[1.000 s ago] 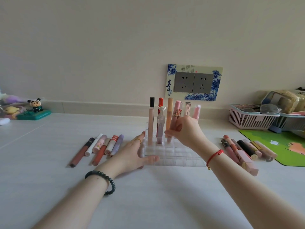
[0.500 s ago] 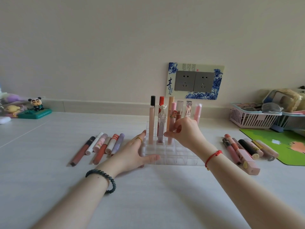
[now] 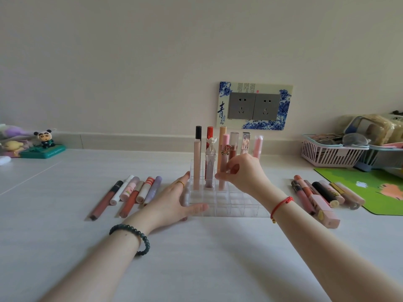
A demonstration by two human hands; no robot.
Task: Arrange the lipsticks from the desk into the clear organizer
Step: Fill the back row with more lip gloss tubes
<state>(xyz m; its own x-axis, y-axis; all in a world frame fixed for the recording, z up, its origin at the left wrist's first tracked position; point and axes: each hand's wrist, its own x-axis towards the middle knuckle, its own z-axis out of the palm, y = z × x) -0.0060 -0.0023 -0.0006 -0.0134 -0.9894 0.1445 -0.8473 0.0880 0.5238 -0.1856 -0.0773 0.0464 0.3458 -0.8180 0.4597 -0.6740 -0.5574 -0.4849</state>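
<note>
The clear organizer [image 3: 229, 203] stands mid-desk with several lipsticks upright in its back rows. My right hand [image 3: 244, 173] pinches a pink lipstick with a unicorn print [image 3: 224, 149], which stands upright in a slot of the second row. My left hand [image 3: 172, 199] rests flat against the organizer's left side, fingers straight and thumb along its front edge. Several loose lipsticks [image 3: 130, 192] lie in a row to the left, and another group of lipsticks [image 3: 322, 192] lies to the right.
A green mat [image 3: 370, 188] lies at the far right, behind it a pink basket [image 3: 327, 153] with odds and ends. A panda figurine [image 3: 43, 140] and soft toys sit at the back left. A socket plate [image 3: 254, 105] is on the wall behind the organizer.
My right hand has lowered the pink unicorn lipstick down into its slot. My left hand has stayed against the organizer.
</note>
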